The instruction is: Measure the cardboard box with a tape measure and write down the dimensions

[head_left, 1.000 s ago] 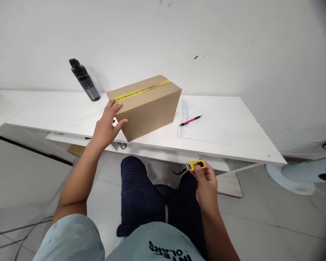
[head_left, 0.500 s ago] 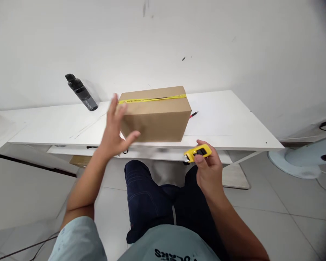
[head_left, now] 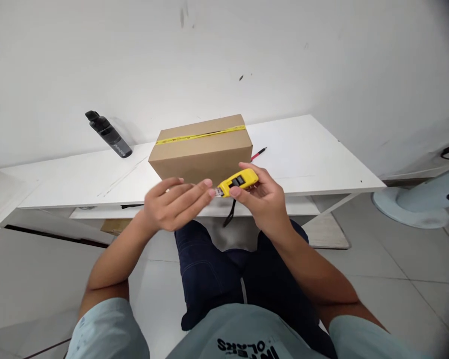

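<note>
My right hand [head_left: 265, 199] is wrapped round a yellow tape measure [head_left: 243, 178] with a black lock button on top. Its metal-tipped end points left, and a black wrist strap [head_left: 230, 214] dangles underneath. At that metal end are the fingertips of my left hand [head_left: 175, 204], pressed close together and seeming to pinch it; the exact contact is hard to make out. Both hands are in front of a closed brown cardboard box [head_left: 205, 144], partly covering its front face. A yellow strip of tape [head_left: 200, 134] runs lengthwise along the box's top.
The box stands on a white shelf table [head_left: 295, 164] against the wall. To its right lies a red and black pencil [head_left: 259, 153]; a dark bottle [head_left: 110, 134] stands at left. A pale blue appliance base [head_left: 409, 212] is on the floor at right.
My left hand has left the box's left end and come over to the tape measure's tip. The right hand has raised the tape measure and shifted it left.
</note>
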`<state>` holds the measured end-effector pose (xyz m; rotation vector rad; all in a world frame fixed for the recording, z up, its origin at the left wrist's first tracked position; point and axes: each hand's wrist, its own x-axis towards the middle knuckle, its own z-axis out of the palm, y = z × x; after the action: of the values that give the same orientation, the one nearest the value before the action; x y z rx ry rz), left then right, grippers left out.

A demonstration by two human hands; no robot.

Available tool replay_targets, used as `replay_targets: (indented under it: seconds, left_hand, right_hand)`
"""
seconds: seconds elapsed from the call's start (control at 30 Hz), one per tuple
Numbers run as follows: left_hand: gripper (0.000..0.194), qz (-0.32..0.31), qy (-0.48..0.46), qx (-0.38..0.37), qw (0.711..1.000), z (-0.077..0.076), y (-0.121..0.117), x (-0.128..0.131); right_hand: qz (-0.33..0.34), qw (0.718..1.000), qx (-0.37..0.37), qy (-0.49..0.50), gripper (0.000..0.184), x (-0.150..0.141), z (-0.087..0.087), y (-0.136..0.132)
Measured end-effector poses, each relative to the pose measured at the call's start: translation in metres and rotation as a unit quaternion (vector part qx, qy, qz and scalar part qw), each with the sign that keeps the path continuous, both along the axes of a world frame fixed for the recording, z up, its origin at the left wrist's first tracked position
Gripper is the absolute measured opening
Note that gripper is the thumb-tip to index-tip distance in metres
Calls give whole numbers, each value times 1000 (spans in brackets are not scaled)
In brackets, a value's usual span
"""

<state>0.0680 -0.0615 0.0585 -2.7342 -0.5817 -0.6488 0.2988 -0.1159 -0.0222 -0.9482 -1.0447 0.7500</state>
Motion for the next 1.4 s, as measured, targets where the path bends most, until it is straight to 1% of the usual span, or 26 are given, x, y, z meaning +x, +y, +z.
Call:
replay_targets:
  seconds: [0.03, 0.07, 0.13, 0.2, 0.27, 0.3, 0.37, 0.43, 0.5, 0.53, 0.57, 0.63, 0.7, 0.77, 0.8, 0.87, 0.9, 0.97, 1.03, 1.13, 1.2, 1.4]
  left_hand:
    - [16, 41, -18, -25, 999, 4, 6, -6]
    - [14, 78, -53, -30, 995, 8, 12, -13]
    - [18, 126, -153, 0, 980, 12, 27, -28]
    - [21, 141, -259, 20, 955, 14, 44, -44]
    - [27, 137, -353, -21, 925, 11, 62, -59]
    - [32, 133, -385, -56, 911, 8, 71, -65]
    - [40, 134, -419, -126, 889, -1, 89, -75]
    - [42, 145, -447, -187, 862, -12, 103, -81]
    - [40, 155, -486, -236, 827, -22, 113, -84]
    - [40, 158, -501, -252, 813, -26, 117, -85]
    - [40, 159, -511, -260, 804, -29, 118, -86]
    - [41, 163, -514, -264, 800, -34, 119, -86]
    - [41, 166, -514, -275, 796, -37, 116, -84]
    - [39, 161, -504, -275, 803, -40, 110, -81]
    - [38, 158, -494, -261, 814, -42, 106, -78]
    - [37, 160, -464, -209, 846, -46, 99, -74]
    - [36, 164, -448, -179, 860, -48, 95, -71]
    - [37, 174, -426, -142, 876, -53, 91, -67]
    - [40, 180, -419, -133, 880, -59, 89, -64]
    - [40, 179, -424, -132, 878, -63, 91, -61]
    - [37, 176, -428, -126, 878, -62, 92, -60]
    - [33, 190, -402, -98, 890, -56, 90, -62]
  right_hand:
    - [-23, 999, 14, -21, 58, 5, 4, 4]
    - [-59, 997, 34, -45, 59, 11, 8, 10]
    - [-156, 980, 80, -91, 62, 29, 16, 22]
    - [-235, 957, 119, -123, 65, 49, 23, 36]
    - [-274, 939, 146, -146, 65, 69, 26, 49]
    - [-284, 933, 157, -156, 64, 76, 26, 55]
    - [-295, 923, 176, -175, 61, 84, 24, 65]
    - [-297, 918, 180, -193, 59, 85, 20, 72]
    - [-283, 922, 173, -201, 59, 82, 17, 76]
    - [-268, 927, 167, -201, 61, 81, 16, 77]
    - [-251, 934, 161, -198, 62, 80, 16, 77]
    - [-213, 946, 143, -197, 63, 81, 19, 77]
    - [-186, 953, 118, -209, 59, 84, 24, 79]
    - [-167, 954, 109, -225, 58, 87, 29, 83]
    - [-161, 953, 110, -231, 58, 88, 31, 86]
    - [-150, 952, 118, -240, 58, 90, 33, 91]
    - [-143, 951, 121, -245, 54, 91, 33, 93]
    - [-133, 949, 125, -258, 44, 94, 33, 94]
    - [-127, 946, 131, -269, 37, 97, 33, 92]
    - [-124, 943, 140, -277, 37, 100, 32, 88]
    - [-125, 942, 142, -277, 36, 99, 32, 87]
    - [-135, 946, 133, -264, 30, 97, 32, 88]
